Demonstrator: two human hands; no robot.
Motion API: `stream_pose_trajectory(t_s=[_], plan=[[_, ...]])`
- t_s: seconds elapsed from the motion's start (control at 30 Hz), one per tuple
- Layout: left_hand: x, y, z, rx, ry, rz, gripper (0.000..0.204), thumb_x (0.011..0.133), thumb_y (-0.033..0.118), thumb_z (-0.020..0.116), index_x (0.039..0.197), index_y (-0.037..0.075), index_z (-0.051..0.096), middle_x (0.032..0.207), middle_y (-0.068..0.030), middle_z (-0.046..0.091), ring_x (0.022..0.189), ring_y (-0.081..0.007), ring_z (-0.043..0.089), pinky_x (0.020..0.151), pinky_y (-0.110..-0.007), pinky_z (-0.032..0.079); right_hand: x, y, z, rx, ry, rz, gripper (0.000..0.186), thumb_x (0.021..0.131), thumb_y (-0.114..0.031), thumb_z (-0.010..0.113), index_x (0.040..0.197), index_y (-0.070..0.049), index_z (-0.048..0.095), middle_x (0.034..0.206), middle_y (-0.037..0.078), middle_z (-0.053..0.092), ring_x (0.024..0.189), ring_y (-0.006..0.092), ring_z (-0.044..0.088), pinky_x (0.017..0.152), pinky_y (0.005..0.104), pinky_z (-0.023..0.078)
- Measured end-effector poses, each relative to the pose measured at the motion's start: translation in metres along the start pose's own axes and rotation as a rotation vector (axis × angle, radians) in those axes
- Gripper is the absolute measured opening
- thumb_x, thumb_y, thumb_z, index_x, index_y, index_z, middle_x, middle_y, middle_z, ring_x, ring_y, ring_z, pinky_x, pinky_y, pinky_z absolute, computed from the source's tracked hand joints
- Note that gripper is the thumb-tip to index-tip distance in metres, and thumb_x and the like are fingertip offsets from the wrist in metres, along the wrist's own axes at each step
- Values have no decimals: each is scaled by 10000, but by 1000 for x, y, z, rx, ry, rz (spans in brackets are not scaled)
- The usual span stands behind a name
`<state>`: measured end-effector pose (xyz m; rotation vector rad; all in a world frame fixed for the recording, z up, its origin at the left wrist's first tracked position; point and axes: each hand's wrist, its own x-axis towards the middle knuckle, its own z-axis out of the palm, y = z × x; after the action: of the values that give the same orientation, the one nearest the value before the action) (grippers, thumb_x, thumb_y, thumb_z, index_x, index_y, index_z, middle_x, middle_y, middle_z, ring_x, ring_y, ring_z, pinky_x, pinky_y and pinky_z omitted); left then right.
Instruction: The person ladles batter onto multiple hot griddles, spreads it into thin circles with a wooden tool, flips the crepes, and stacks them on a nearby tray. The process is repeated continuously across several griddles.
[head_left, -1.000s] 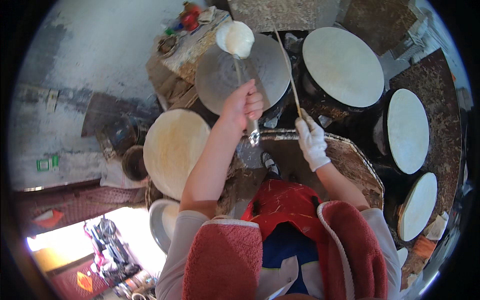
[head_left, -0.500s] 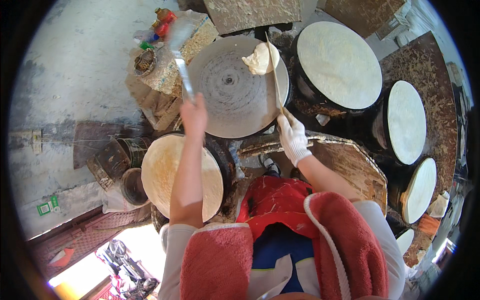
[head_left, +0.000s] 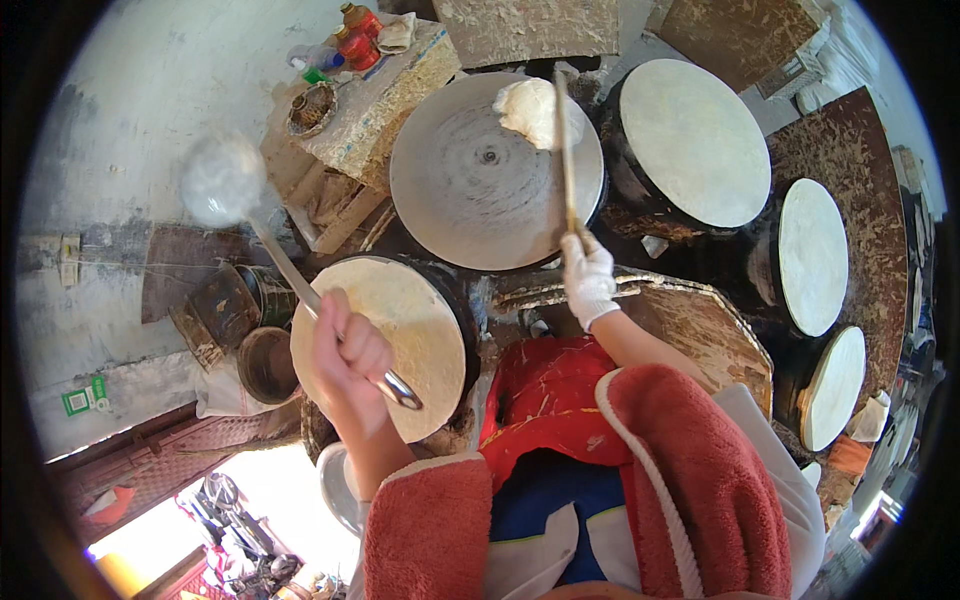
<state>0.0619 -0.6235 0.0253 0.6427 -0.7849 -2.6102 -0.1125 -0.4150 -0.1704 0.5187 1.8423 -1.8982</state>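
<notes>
My bare left hand (head_left: 350, 350) grips the metal handle of a ladle (head_left: 283, 258). The ladle's round bowl, smeared by motion, is up at the left, away from the griddles. My right hand (head_left: 588, 278), in a white knitted glove, is closed on the near end of a long, thin wooden spreader (head_left: 568, 185). The spreader reaches over the right part of a round grey griddle (head_left: 450, 205). Against its far end lies a pale lump of batter (head_left: 525, 108). Below my left hand is another round griddle covered by a thin, yellowish pancake (head_left: 415, 310).
More round griddles with pale sheets curve along the right, one large griddle (head_left: 695, 145) nearest. A batter-crusted box (head_left: 395, 110) stands left of the grey griddle, with red-capped bottles (head_left: 357, 48) behind. Dark buckets (head_left: 268, 365) sit at the left by the wall.
My left hand has drawn back toward me, swinging the ladle left, off the grey griddle's edge. The spreader has tilted slightly while the batter stays beside it. The view has shifted a little.
</notes>
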Motion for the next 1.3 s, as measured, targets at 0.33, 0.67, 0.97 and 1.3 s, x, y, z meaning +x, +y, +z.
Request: stream_pose_trajectory(t_s=[0.33,0.67,0.97,1.3], plan=[[-44,-10,-31,2,-38,32,317,1045,326,360,763,184,338,487,80,224,356,-51,197,342,-241,222,50,-32,14,-427,-108,-369,468,904,-318,597,1235,13,603,1040,187,693,942,268,657,879,325,474],[-47,-57,-6,181,413,-66,336,1005,313,432,714,171,342,492,68,223,378,-61,172,355,-251,158,61,-55,33,-590,-367,-202,425,885,-360,608,1190,-68,654,1041,193,690,987,326,653,916,347,464],[-38,-62,8,79,583,8,377,1032,353,406,704,178,342,486,75,208,371,-62,168,343,-251,166,113,-104,-9,-872,-488,-391,423,894,-313,597,1242,-73,620,1129,195,665,1063,290,645,923,329,467],[-37,-87,37,61,659,64,381,1030,357,406,701,177,342,484,74,204,372,-63,160,348,-254,160,174,-154,0,-848,-611,-523,415,888,-319,606,1211,-59,638,1059,200,686,1014,294,666,883,325,497]])
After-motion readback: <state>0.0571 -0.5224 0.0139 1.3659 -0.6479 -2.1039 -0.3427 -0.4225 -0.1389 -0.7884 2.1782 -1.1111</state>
